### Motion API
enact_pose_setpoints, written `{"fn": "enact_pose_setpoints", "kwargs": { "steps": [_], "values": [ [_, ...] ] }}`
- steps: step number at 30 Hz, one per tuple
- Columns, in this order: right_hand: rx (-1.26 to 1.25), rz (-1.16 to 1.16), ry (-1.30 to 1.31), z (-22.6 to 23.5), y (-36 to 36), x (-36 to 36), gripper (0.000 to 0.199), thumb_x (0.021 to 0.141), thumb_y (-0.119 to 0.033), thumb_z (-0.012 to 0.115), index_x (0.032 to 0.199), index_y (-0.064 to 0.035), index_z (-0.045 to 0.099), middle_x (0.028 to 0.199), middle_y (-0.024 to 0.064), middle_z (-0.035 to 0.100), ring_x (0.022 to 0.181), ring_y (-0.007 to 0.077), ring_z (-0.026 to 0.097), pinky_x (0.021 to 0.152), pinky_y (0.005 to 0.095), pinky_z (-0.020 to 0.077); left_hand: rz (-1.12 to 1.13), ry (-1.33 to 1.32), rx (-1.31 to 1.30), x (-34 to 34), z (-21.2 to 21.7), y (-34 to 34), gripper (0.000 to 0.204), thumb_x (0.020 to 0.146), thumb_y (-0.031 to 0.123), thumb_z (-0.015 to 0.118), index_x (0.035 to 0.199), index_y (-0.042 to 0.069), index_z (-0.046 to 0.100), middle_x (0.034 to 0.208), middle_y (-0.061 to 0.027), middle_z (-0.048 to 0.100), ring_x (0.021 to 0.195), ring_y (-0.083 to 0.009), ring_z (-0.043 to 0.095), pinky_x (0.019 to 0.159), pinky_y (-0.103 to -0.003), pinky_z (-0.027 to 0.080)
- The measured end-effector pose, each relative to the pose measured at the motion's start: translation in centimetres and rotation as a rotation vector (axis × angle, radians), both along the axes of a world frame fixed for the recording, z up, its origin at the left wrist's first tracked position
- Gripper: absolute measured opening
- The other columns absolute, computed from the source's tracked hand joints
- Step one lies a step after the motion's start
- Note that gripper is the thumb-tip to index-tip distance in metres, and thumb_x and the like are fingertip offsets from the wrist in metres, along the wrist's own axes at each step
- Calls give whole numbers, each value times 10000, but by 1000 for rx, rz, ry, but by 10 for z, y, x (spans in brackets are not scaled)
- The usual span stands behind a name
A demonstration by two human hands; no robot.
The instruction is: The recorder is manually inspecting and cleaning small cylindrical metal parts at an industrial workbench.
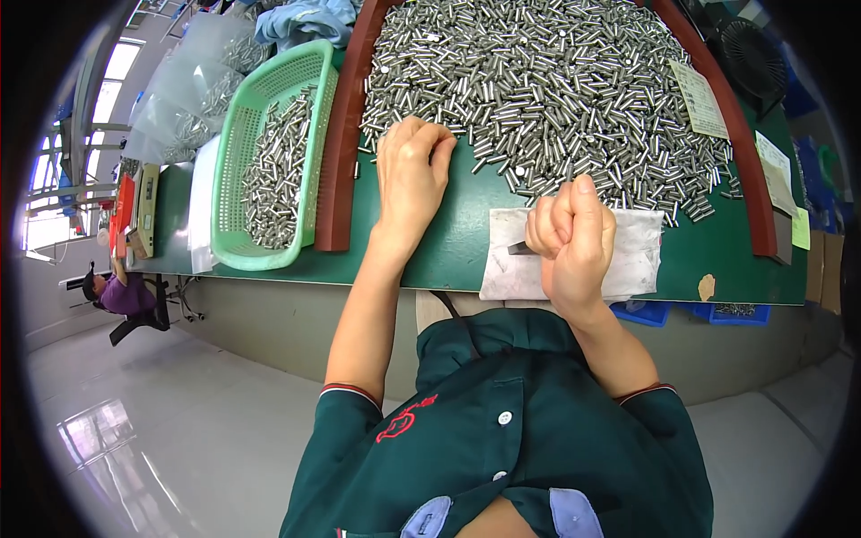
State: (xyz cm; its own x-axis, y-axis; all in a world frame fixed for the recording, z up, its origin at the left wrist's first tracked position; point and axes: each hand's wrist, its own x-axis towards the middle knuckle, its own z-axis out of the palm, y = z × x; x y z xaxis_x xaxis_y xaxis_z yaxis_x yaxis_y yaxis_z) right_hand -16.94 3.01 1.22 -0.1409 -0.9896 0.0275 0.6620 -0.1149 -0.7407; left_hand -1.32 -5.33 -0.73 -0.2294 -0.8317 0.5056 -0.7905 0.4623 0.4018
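A wide heap of short metal pins (538, 99) covers the far part of the green table. At the heap's near left edge, my left hand (413, 175) rests with its fingers bent and close together; its fingertips are hidden, so anything in them cannot be made out. My right hand (574, 242) is closed, thumb up, above a stained white cloth (511, 278). From its left side sticks out the tip of a dark narrow tool (519, 248); the rest is hidden inside the fist.
Dark red rails (337, 188) border the heap on both sides. To the left stands a green plastic basket (224, 197) partly filled with pins, with clear bags (193, 85) behind. Blue bins (731, 314) sit below the table edge. A person (130, 291) sits far left.
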Motion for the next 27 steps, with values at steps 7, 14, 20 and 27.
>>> {"fn": "enact_pose_setpoints", "kwargs": {
  "steps": [7,14,20,27],
  "values": [
    [-10,-7,79,-3,1,1,431,936,-247,255,530,-104,262,416,-19,231,376,66,154,357,231,156,13,-40,-37,-5,-9,-3,55,652,61,654,689,43,617,685,-65,543,707,-243,510,641,-351,348],
    [-22,21,-10,-5,2,0,428,935,-190,287,520,-88,272,468,-29,248,401,51,227,361,214,175,12,-44,-61,-6,-11,-4,53,653,69,655,676,46,613,658,-58,543,668,-227,520,621,-343,351],
    [-9,8,57,-3,-4,2,426,936,-239,255,532,-104,268,409,-17,234,373,68,146,358,230,161,18,-42,-67,-6,-13,-10,67,617,36,616,605,55,553,621,-58,502,645,-231,499,620,-353,334],
    [22,6,12,1,4,4,437,936,-179,295,513,-73,296,449,-11,291,401,75,250,390,246,217,18,38,-100,-8,35,-10,72,628,44,612,623,59,541,644,-53,526,637,-224,514,591,-341,343]
  ]
}}
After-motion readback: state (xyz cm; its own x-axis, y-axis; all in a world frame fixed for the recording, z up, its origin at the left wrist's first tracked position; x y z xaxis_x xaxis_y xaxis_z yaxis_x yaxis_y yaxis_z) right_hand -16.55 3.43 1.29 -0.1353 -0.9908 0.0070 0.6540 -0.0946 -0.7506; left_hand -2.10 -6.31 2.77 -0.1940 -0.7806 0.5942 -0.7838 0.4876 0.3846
